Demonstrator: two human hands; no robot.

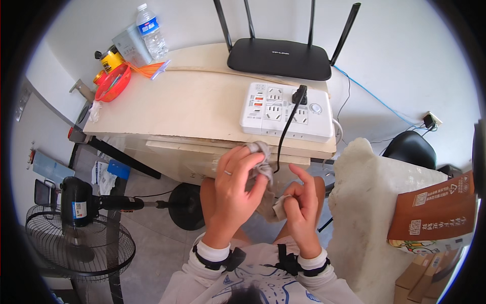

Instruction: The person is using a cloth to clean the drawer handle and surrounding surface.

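Note:
My left hand [239, 186] grips the bunched upper part of a greyish-beige cloth [270, 207], held just in front of the desk's edge. Lower down, my right hand [302, 209] pinches a fold of the same cloth between thumb and fingers, its index finger raised. The cloth hangs between both hands above my lap, partly hidden by them. Just beyond my hands lies a white power strip [286, 110] on the cream desk [182, 102]. A black plug [299, 95] sits in one of its sockets, and its cord drops over the desk edge near my hands.
A black router [281, 59] stands behind the power strip. At the desk's left are a red basket [114, 83], a yellow can [111, 60] and a plastic water bottle [151, 32]. A black fan [79, 235] occupies the left floor; a brown carton [431, 212] is at right.

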